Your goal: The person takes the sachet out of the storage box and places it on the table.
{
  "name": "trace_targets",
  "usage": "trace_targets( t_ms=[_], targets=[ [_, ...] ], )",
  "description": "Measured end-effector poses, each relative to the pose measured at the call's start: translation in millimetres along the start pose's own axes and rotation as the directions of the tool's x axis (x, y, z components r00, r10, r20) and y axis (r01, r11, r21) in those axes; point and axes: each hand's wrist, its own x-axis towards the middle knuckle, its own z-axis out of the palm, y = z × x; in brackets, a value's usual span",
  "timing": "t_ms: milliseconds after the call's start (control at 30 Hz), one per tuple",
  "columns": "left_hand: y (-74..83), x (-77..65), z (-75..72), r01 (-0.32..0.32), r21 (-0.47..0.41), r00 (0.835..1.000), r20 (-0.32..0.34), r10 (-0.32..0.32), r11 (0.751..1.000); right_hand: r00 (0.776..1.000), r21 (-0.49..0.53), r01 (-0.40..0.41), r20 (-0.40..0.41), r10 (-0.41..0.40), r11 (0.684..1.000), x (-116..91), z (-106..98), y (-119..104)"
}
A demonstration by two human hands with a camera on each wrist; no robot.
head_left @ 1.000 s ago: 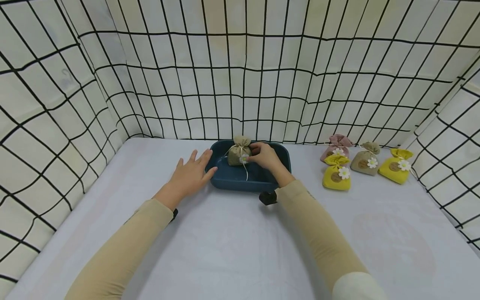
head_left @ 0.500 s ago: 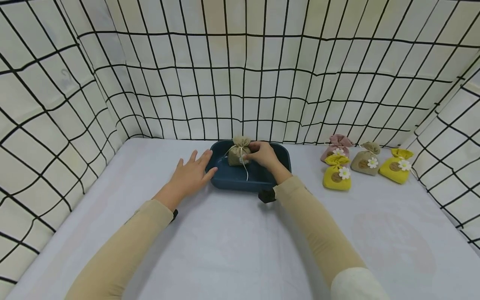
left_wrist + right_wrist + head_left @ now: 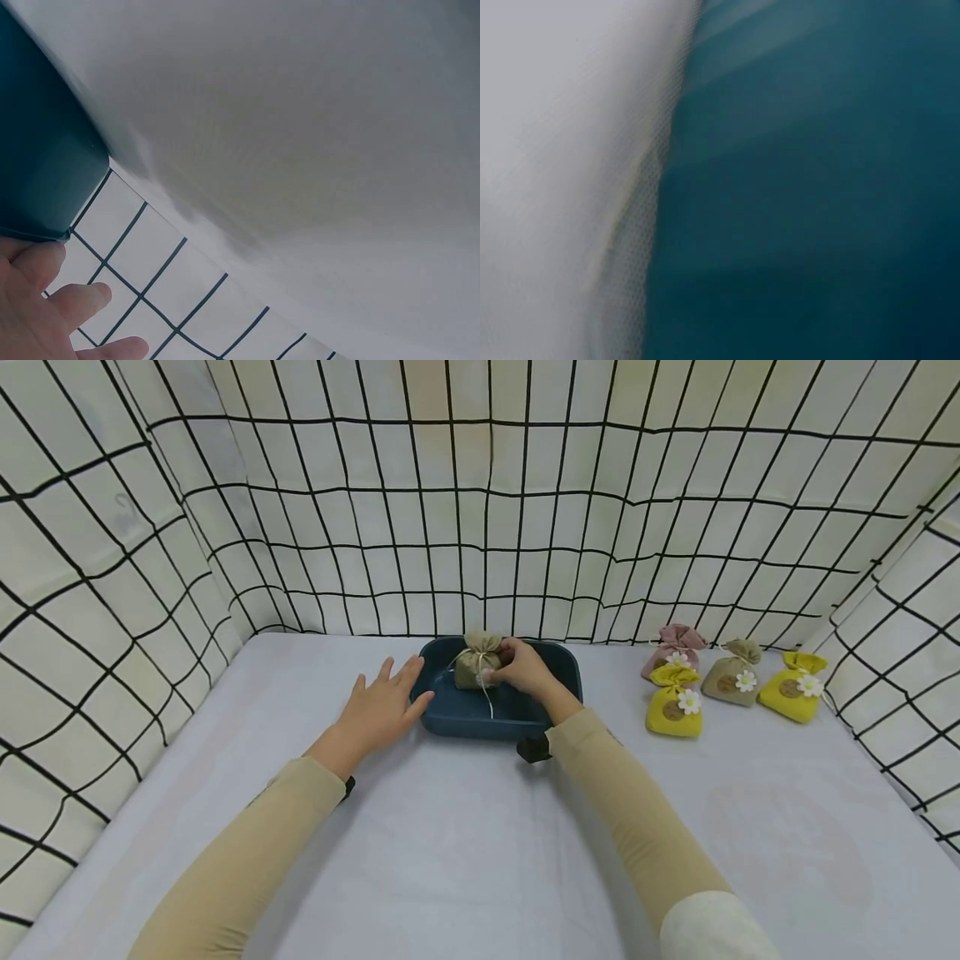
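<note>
A tan drawstring pouch with a pale string sits in the left half of a dark blue rectangular bin. My right hand reaches over the bin and pinches the pouch's right side between thumb and fingers, partly covering its white flower. My left hand lies at the bin's left end with spread, straight fingers. In the left wrist view, fingertips of the left hand touch the rim of the bin. Only the bin's wall and the white cloth show in the right wrist view, close and blurred.
Right of the bin stand a pink pouch, a yellow pouch in front of it, another tan pouch and a second yellow pouch. A black wire grid borders the white table at the back and sides.
My right thumb has shifted slightly over the pouch's flower. The left hand, bin and other pouches have stayed in place; the head view has tilted very slightly.
</note>
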Motion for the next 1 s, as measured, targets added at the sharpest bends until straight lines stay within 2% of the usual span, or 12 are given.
trace_targets(
  t_ms=[200,500,733,1000],
  targets=[
    [1.5,-1.5,-2.2,0.016,-0.003,1.000,0.014,-0.016,1.000,0.999,0.018,0.025,0.036,-0.026,1.000,-0.2,2.7,0.4],
    [1.6,-1.8,-2.5,0.005,-0.006,1.000,0.005,-0.005,1.000,0.997,0.046,0.056,0.054,-0.059,0.997,1.0,0.7,3.0],
    [1.4,-0.4,-0.3,0.006,-0.003,1.000,0.005,-0.006,1.000,0.997,0.038,0.044,0.056,-0.046,0.998,1.4,0.1,4.3],
    [1.9,-1.4,-0.9,0.004,-0.006,1.000,-0.016,-0.004,1.000,0.999,-0.056,0.027,0.041,-0.025,0.998,0.3,0.3,1.8]
  ],
)
